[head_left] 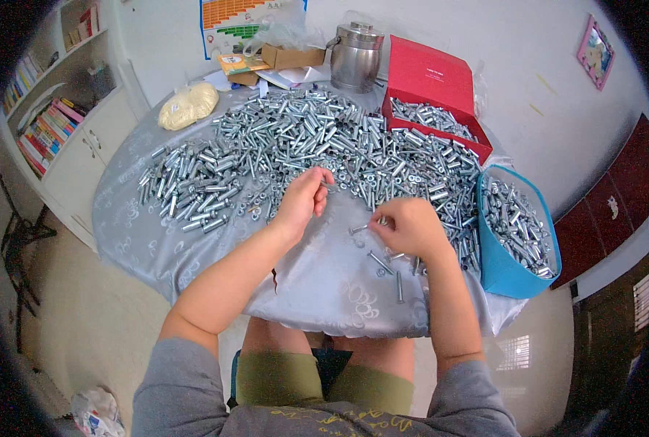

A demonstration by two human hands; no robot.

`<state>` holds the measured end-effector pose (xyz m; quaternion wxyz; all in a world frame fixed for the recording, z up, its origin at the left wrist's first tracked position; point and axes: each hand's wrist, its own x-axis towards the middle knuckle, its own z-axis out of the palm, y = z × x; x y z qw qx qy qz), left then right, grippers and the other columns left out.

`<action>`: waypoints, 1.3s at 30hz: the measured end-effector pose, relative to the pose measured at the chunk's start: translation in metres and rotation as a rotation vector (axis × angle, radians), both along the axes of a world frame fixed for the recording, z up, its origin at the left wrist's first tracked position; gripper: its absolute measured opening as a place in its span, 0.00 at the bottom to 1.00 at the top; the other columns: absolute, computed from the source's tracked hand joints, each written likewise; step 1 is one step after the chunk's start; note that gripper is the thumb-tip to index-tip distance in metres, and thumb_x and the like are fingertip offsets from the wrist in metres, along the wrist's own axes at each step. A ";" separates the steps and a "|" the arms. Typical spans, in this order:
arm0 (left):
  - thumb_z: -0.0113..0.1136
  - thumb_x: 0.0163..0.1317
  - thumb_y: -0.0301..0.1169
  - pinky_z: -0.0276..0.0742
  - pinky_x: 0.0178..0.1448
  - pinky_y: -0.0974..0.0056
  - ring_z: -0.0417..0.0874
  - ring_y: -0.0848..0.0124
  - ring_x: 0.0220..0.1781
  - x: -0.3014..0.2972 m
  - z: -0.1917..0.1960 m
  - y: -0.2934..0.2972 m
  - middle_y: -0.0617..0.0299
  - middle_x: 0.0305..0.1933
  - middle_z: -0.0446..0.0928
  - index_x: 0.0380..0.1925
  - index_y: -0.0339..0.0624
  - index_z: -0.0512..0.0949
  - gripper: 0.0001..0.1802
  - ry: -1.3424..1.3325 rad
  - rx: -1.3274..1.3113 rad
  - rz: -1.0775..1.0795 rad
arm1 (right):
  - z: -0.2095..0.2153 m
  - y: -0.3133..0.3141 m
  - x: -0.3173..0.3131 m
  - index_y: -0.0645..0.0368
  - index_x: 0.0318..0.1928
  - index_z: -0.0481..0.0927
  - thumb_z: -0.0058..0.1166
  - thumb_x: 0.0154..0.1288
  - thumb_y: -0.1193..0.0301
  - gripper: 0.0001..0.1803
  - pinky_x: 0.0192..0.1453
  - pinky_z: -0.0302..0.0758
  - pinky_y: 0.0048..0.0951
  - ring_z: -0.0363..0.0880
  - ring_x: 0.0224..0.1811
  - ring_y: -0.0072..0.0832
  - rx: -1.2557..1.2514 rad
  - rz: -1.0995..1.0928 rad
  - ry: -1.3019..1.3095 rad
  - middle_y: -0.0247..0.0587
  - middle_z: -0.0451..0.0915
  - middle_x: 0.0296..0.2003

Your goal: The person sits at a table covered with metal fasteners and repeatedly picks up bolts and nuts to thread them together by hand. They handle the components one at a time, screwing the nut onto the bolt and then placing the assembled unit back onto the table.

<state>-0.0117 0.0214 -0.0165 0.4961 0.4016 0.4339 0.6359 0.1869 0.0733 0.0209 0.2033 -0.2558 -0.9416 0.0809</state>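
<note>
My left hand [304, 200] is closed above the near edge of a big heap of metal bolts, sleeves and nuts [302, 131]. A small shiny metal piece shows at its fingertips, too small to name. To the right, my right hand [409, 226] pinches a silver bolt [358, 229] between thumb and forefinger, its shaft pointing left. Just below that hand, a few loose bolts [381, 263] lie on the grey tablecloth [324, 284]. Further left, a separate group of thicker sleeved bolts [193, 182] spreads over the cloth.
An open red box [435, 76] filled with bolts stands at the back right. Beside the right edge is a blue bin [514, 266] full of sleeved bolts. Behind the heap stand a steel pot [356, 58], a bag of pale contents [188, 106] and a cardboard box [293, 56].
</note>
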 end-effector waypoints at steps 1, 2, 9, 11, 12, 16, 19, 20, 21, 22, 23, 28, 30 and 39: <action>0.33 0.66 0.43 0.55 0.22 0.75 0.58 0.81 0.17 0.001 -0.001 -0.001 0.72 0.16 0.57 0.30 0.44 0.68 0.17 -0.010 -0.006 -0.005 | -0.001 0.000 0.000 0.55 0.24 0.80 0.56 0.45 0.65 0.08 0.27 0.71 0.34 0.75 0.23 0.38 -0.035 0.011 -0.008 0.41 0.76 0.19; 0.33 0.66 0.42 0.55 0.22 0.75 0.58 0.82 0.16 -0.002 -0.003 0.001 0.73 0.16 0.57 0.30 0.44 0.68 0.17 0.021 0.026 -0.002 | -0.001 -0.001 -0.001 0.54 0.24 0.80 0.56 0.45 0.65 0.08 0.27 0.71 0.34 0.75 0.23 0.38 -0.071 0.022 -0.016 0.41 0.76 0.19; 0.34 0.66 0.43 0.55 0.22 0.75 0.59 0.82 0.16 0.004 0.002 -0.003 0.73 0.16 0.57 0.30 0.43 0.68 0.17 0.029 0.011 -0.005 | -0.016 0.000 0.000 0.53 0.25 0.81 0.57 0.45 0.61 0.10 0.30 0.72 0.34 0.76 0.25 0.37 -0.050 0.036 -0.109 0.40 0.78 0.21; 0.34 0.66 0.43 0.55 0.22 0.75 0.59 0.82 0.16 0.007 0.003 -0.004 0.73 0.16 0.57 0.30 0.43 0.68 0.18 0.050 0.018 -0.005 | -0.017 -0.004 -0.002 0.53 0.25 0.82 0.57 0.44 0.60 0.12 0.31 0.72 0.34 0.77 0.25 0.37 -0.055 0.029 -0.139 0.40 0.78 0.21; 0.34 0.66 0.43 0.55 0.22 0.75 0.59 0.82 0.16 0.007 0.003 -0.005 0.73 0.16 0.57 0.30 0.43 0.68 0.18 0.068 0.032 0.000 | -0.017 -0.006 -0.004 0.54 0.25 0.82 0.58 0.44 0.59 0.12 0.31 0.72 0.34 0.77 0.25 0.37 -0.057 0.024 -0.157 0.40 0.78 0.21; 0.34 0.65 0.43 0.55 0.22 0.75 0.58 0.81 0.16 0.005 0.001 -0.004 0.72 0.15 0.56 0.30 0.42 0.68 0.18 0.090 0.063 0.004 | -0.020 -0.008 -0.007 0.55 0.25 0.81 0.59 0.42 0.58 0.14 0.31 0.72 0.33 0.77 0.26 0.38 -0.062 -0.012 -0.157 0.42 0.78 0.21; 0.33 0.65 0.42 0.56 0.21 0.76 0.58 0.82 0.16 0.006 0.001 -0.003 0.72 0.15 0.57 0.29 0.41 0.68 0.18 0.074 0.063 0.006 | -0.021 -0.008 -0.008 0.55 0.24 0.81 0.58 0.43 0.59 0.13 0.31 0.72 0.34 0.77 0.26 0.38 -0.132 0.003 -0.151 0.42 0.78 0.21; 0.33 0.66 0.42 0.56 0.21 0.76 0.58 0.82 0.16 0.006 0.002 -0.002 0.72 0.15 0.57 0.29 0.41 0.69 0.18 0.070 0.062 0.008 | -0.021 -0.007 -0.007 0.55 0.24 0.81 0.57 0.44 0.61 0.12 0.32 0.72 0.35 0.77 0.26 0.38 -0.134 0.011 -0.140 0.42 0.78 0.21; 0.33 0.65 0.42 0.56 0.21 0.75 0.58 0.82 0.16 0.007 0.002 -0.003 0.72 0.15 0.57 0.29 0.42 0.68 0.18 0.076 0.057 0.007 | -0.022 -0.008 -0.007 0.56 0.24 0.81 0.56 0.45 0.62 0.11 0.32 0.72 0.35 0.77 0.27 0.38 -0.135 0.018 -0.129 0.43 0.78 0.21; 0.34 0.65 0.43 0.55 0.22 0.75 0.58 0.82 0.16 0.007 0.002 -0.004 0.73 0.15 0.56 0.29 0.42 0.68 0.18 0.082 0.051 0.006 | -0.023 -0.009 -0.007 0.56 0.24 0.81 0.56 0.45 0.63 0.10 0.33 0.72 0.35 0.77 0.27 0.38 -0.137 0.026 -0.117 0.43 0.77 0.21; 0.34 0.65 0.43 0.55 0.22 0.75 0.58 0.81 0.16 0.007 0.002 -0.005 0.73 0.15 0.56 0.30 0.42 0.68 0.18 0.088 0.046 0.005 | -0.025 -0.009 -0.007 0.57 0.25 0.80 0.55 0.46 0.63 0.10 0.33 0.72 0.35 0.77 0.27 0.39 -0.122 0.020 -0.109 0.43 0.78 0.21; 0.34 0.65 0.44 0.55 0.23 0.74 0.58 0.81 0.16 0.008 0.006 -0.007 0.72 0.17 0.57 0.31 0.43 0.68 0.18 -0.025 0.007 -0.055 | -0.020 -0.010 -0.011 0.59 0.29 0.79 0.52 0.50 0.67 0.09 0.31 0.73 0.34 0.77 0.23 0.38 -0.097 -0.122 0.066 0.44 0.78 0.23; 0.34 0.65 0.44 0.56 0.24 0.73 0.58 0.80 0.17 0.009 0.009 -0.008 0.71 0.17 0.57 0.32 0.43 0.67 0.17 -0.155 -0.035 -0.131 | -0.023 -0.005 -0.014 0.61 0.31 0.79 0.52 0.52 0.68 0.09 0.27 0.72 0.30 0.76 0.21 0.32 -0.370 -0.140 0.305 0.43 0.79 0.24; 0.32 0.66 0.42 0.58 0.28 0.70 0.58 0.77 0.20 0.006 0.010 -0.010 0.69 0.18 0.57 0.34 0.43 0.65 0.16 -0.462 -0.020 -0.421 | -0.014 0.001 -0.014 0.65 0.42 0.75 0.50 0.59 0.69 0.13 0.29 0.73 0.19 0.79 0.30 0.25 -1.162 -0.102 0.852 0.43 0.79 0.34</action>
